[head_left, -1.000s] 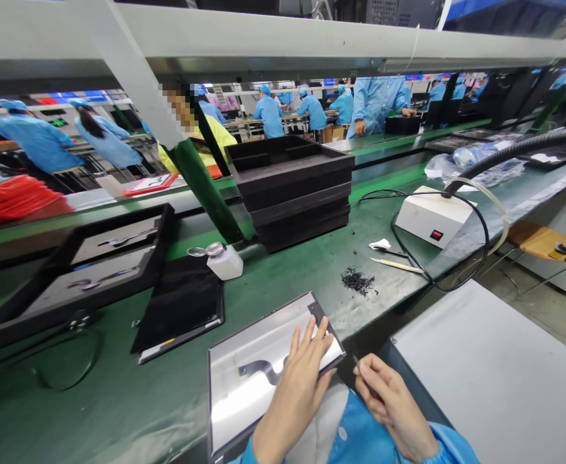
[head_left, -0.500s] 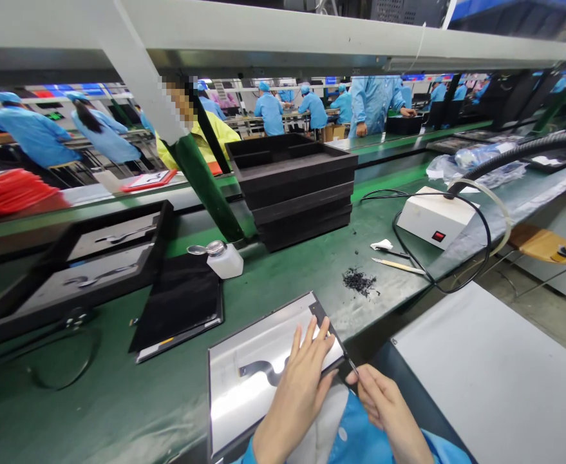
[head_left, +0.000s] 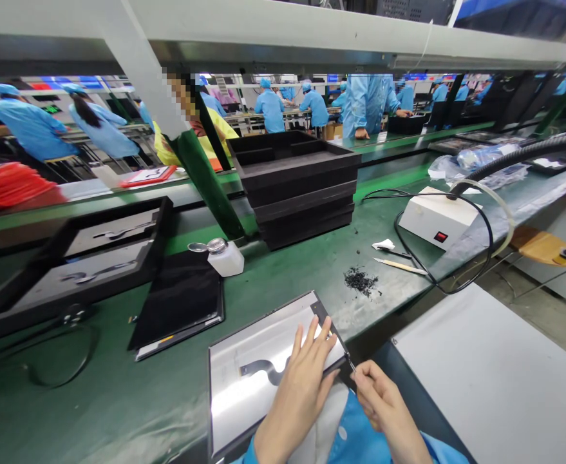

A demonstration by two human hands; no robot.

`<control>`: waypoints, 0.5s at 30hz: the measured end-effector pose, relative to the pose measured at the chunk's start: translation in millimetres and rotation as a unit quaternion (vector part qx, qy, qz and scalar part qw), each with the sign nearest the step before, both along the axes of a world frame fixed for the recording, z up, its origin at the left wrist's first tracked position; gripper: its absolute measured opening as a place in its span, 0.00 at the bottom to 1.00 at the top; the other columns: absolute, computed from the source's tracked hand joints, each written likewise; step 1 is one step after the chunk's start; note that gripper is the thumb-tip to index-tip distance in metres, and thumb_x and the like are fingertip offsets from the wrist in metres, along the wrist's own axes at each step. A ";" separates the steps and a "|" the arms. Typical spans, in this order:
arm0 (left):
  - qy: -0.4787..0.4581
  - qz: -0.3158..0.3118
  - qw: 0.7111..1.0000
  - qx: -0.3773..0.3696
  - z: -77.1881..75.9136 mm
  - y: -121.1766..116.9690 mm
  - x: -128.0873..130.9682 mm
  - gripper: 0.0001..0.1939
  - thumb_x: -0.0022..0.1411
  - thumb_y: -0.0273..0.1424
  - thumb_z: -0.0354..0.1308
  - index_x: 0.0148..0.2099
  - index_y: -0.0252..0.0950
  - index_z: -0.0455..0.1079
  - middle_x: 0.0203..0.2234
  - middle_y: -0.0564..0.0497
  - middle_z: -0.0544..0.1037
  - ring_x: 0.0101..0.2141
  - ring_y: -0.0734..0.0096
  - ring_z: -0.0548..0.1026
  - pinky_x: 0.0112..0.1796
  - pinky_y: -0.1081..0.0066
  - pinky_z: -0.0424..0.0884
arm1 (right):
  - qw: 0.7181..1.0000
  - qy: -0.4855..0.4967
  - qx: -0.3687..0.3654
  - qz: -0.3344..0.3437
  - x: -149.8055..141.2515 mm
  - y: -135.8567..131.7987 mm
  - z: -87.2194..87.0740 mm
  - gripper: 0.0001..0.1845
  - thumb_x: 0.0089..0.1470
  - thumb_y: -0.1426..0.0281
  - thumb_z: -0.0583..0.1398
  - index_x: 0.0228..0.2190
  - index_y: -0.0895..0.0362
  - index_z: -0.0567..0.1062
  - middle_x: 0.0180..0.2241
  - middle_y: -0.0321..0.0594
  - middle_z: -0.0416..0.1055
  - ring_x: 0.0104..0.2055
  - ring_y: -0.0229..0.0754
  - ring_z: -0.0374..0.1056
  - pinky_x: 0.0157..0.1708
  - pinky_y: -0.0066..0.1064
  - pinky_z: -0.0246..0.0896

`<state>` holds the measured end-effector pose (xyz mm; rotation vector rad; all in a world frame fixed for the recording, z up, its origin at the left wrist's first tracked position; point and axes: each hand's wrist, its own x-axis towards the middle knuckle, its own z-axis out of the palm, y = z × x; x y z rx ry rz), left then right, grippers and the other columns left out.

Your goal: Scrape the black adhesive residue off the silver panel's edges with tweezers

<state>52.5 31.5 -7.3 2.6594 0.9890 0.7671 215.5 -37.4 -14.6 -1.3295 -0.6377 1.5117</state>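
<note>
A display panel (head_left: 237, 406), silver-backed with a dark frame and a curved flex cable (head_left: 262, 366), lies at the bench's front edge, partly overhanging it. My left hand (head_left: 298, 380) rests flat across its right part, fingers spread, hiding some of the cable. At the panel's right corner my right hand (head_left: 382, 396) pinches a slim metal tool that looks like tweezers (head_left: 351, 365). Its tip meets the panel's edge; the rest is hidden in my fingers. Dark scraps (head_left: 360, 281) lie in a small pile beyond the panel.
Left are dark panels (head_left: 179, 296), a white pump bottle (head_left: 226, 260) and a black tray (head_left: 167, 216) holding panels. Stacked black trays (head_left: 302, 219) stand behind. Right are a pale-handled blade (head_left: 403, 265) and a white box (head_left: 437, 216) with cables. Co-workers (head_left: 369, 103) are beyond.
My right hand has shifted very slightly, with the tool still at the panel's corner. My left hand and the panel stay put. The view has moved a little.
</note>
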 end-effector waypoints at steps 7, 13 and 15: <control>0.003 -0.005 1.000 -0.005 1.3 -0.1 -0.6 0.22 0.70 0.23 0.47 0.65 0.35 0.53 0.65 0.37 0.60 0.67 0.54 0.51 0.61 0.41 0.56 | 1.000 0.002 -0.011 -0.008 -1.3 -2.6 -3.1 0.37 0.40 0.35 0.62 0.28 0.58 0.73 0.15 0.23 0.52 0.15 0.27 0.38 0.14 0.23 0.30; -0.003 -0.007 1.000 -0.010 0.0 0.5 -1.4 0.22 0.71 0.23 0.47 0.65 0.36 0.53 0.65 0.37 0.60 0.67 0.54 0.52 0.61 0.42 0.57 | 0.999 0.026 0.008 -0.032 -5.5 -1.8 -15.4 0.34 0.44 0.37 0.62 0.25 0.58 0.72 0.13 0.22 0.47 0.16 0.28 0.37 0.15 0.22 0.33; -0.002 -0.009 1.000 -0.010 -0.1 0.6 -1.7 0.22 0.71 0.24 0.47 0.65 0.37 0.53 0.65 0.38 0.60 0.67 0.54 0.52 0.61 0.41 0.57 | 0.998 0.051 0.003 -0.033 -7.7 -2.6 -19.5 0.32 0.45 0.38 0.62 0.26 0.57 0.71 0.13 0.21 0.46 0.16 0.28 0.34 0.14 0.22 0.31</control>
